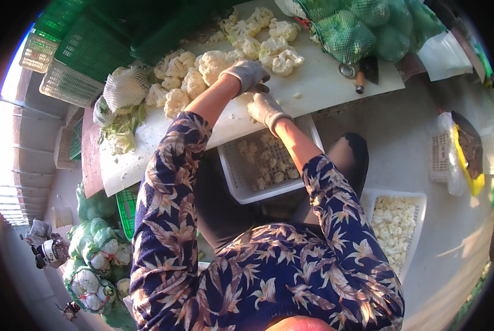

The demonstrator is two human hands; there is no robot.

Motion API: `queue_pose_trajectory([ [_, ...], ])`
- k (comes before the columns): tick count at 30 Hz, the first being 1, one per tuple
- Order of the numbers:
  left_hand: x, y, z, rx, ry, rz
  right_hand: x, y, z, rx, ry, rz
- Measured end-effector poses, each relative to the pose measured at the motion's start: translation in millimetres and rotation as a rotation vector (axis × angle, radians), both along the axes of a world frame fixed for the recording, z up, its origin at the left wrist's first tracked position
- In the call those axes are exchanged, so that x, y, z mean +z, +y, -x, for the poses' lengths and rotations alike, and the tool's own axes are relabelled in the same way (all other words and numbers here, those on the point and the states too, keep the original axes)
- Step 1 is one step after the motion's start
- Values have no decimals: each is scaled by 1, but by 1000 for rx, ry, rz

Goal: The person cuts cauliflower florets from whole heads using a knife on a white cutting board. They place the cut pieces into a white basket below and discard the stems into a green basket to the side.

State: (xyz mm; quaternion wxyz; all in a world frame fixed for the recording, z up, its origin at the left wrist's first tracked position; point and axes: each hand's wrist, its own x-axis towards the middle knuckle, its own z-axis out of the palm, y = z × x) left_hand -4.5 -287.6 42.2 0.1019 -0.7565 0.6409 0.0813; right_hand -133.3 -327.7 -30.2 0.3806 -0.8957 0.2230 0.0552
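Note:
Both of my hands wear light grey gloves and meet above the front part of a white tabletop (325,89). My left hand (245,76) bends over, palm down, beside a heap of cauliflower pieces (193,82). Just below it, my right hand (267,109) has its fingers curled near the table edge. What either hand grips is hidden by the gloves. More cauliflower florets (282,60) lie past my hands. Under the table edge, between my knees, a white plastic crate (249,200) holds loose small florets (272,165).
A wooden-handled knife (360,82) and a round metal object (346,70) lie at the right. Green mesh sacks (350,39) stand behind them. Netted cauliflower (125,91) sits at the left. A second white crate (421,207) of florets rests on the floor, right. Stacked crates (71,85) stand far left.

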Motion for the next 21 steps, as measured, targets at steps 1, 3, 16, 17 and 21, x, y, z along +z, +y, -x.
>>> queue_pose_trajectory([
  [1,0,4,1,-25,-15,7,-3,0,2,6,0,18],
  [3,-1,12,2,-41,-216,17,-9,1,11,47,117,92],
  [16,-92,129,44,976,2378,1225,12,21,84,-212,-318,-341],
  [17,-107,131,60,874,2377,1309,11,28,98,-125,-348,-68],
  [21,-152,150,123,598,2561,1272,3,48,125,23,-420,13],
])
